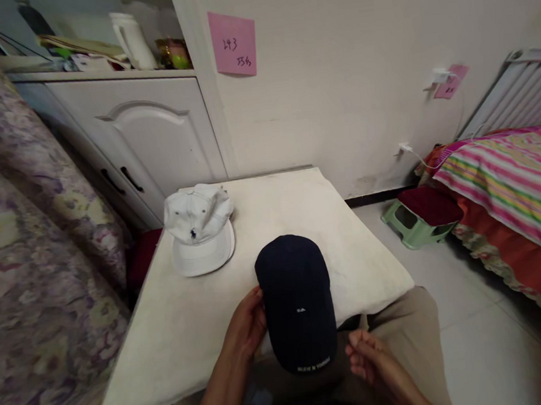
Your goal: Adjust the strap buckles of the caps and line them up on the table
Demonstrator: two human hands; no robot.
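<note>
While the left hand (251,320) grips the navy cap (295,290) by its side over the near edge of the table (187,333), the right hand (366,355), curled beside it, seems empty; should that one-sided hold slacken, the cap could drop.

Soft, rather dim indoor light came from a source out of view. The table (281,208) beyond the left hand (252,323) was among the brightest parts; the cap (294,277) at that hand's fingers sank to near-black, its lettering soft. Shadow filled the lap (291,397) between the hands and the gap under the bed (529,182), well right of the right hand (367,353). Wide-angle stretch skewed the bed and, far left of the left hand, the curtain (42,284).
</note>
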